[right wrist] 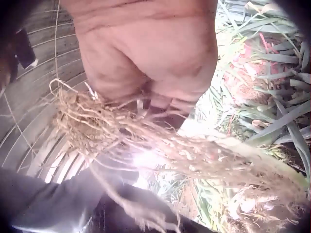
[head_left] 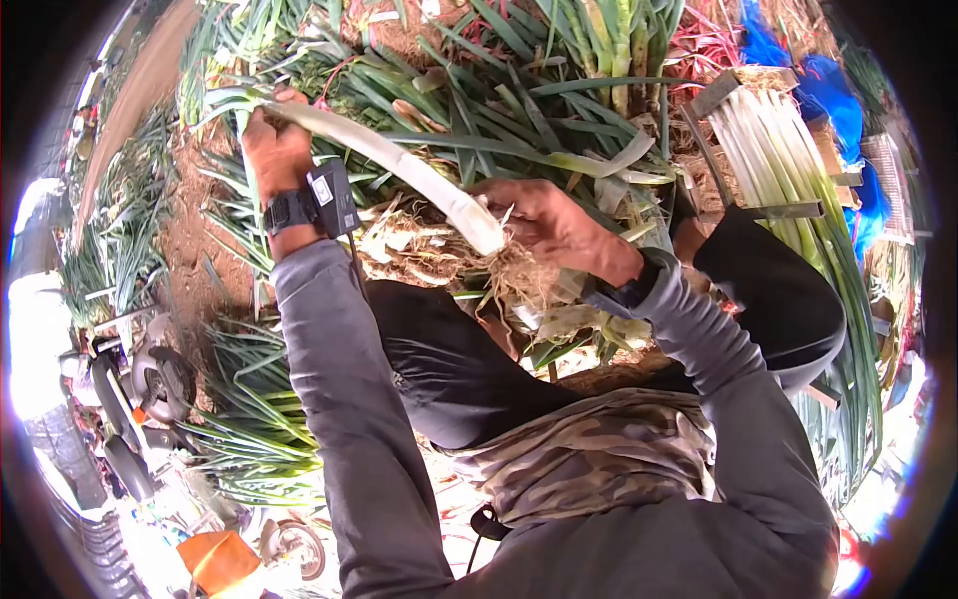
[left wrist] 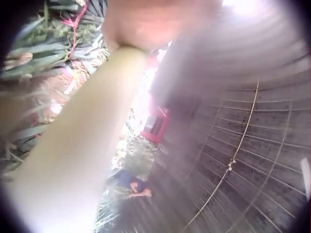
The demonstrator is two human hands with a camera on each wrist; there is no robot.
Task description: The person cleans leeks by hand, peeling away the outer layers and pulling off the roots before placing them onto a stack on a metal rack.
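Observation:
A long green onion [head_left: 389, 158] slants across the head view, its white stalk clean and its root end low. At its green end, my left hand [head_left: 277, 155] grips it with curled fingers; the left wrist view shows the pale stalk [left wrist: 82, 131] running down from that hand. My right hand [head_left: 554, 225] holds the onion near its roots [head_left: 519, 280], fingers curled at the base of the stalk. In the right wrist view, tangled brown roots [right wrist: 92, 121] hang by the right palm [right wrist: 150, 53], which hides part of the fingers.
Loose green onions [head_left: 499, 110] lie piled ahead. To the right, white stalks [head_left: 763, 140] are stacked in a metal-and-wood rack [head_left: 783, 211]. Root and peel scraps [head_left: 419, 250] lie before the person's bent knees. Motorbikes [head_left: 150, 379] stand at far left; blue cloth [head_left: 833, 90] is at far right.

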